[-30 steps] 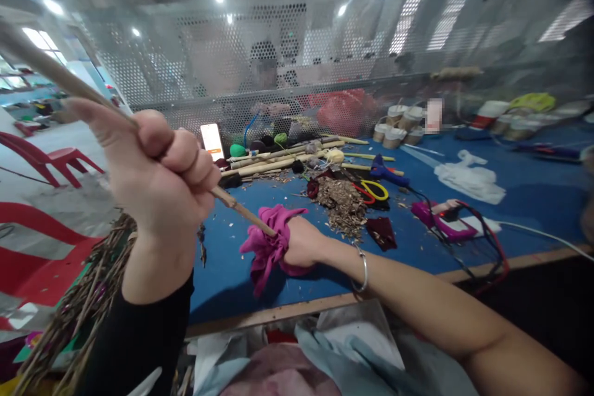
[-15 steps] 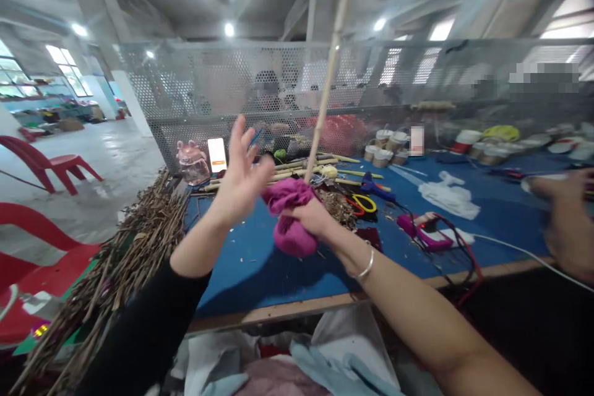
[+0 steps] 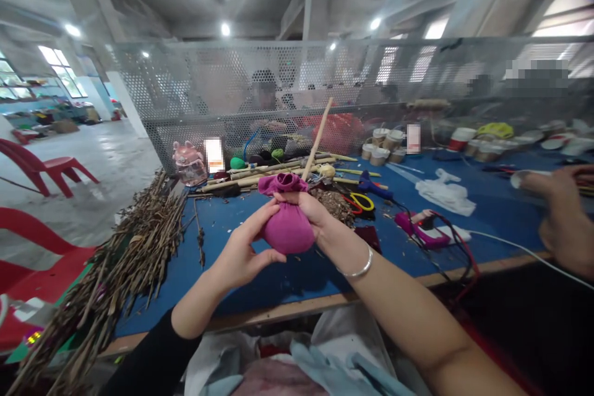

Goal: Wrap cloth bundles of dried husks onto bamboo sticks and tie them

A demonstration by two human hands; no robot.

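We hold purple cloth bundle point(image 3: 288, 230) at frame centre; right hand point(image 3: 319, 213) grip closed round neck, left hand point(image 3: 242, 249) grip clasping side.

Table point(image 3: 283, 288): blue top, wooden front edge. Back left: pink jug point(image 3: 189, 163) and lit phone point(image 3: 214, 154), just beside each other. To their right, pale sticks point(image 3: 250, 182) lying roughly side by side. Centre: heap of brown chips point(image 3: 336, 205), scissors point(image 3: 362, 202) against its right side, maroon scrap point(image 3: 369, 237) nearer the front edge. Right of centre: blue glue gun point(image 3: 369, 180), white bag point(image 3: 448, 192), magenta power strip point(image 3: 417, 229) with leads. Left end: twigs point(image 3: 143, 235), bundled, overhanging the edge. Floor point(image 3: 125, 148): grey; red chair point(image 3: 65, 167) standing on it.
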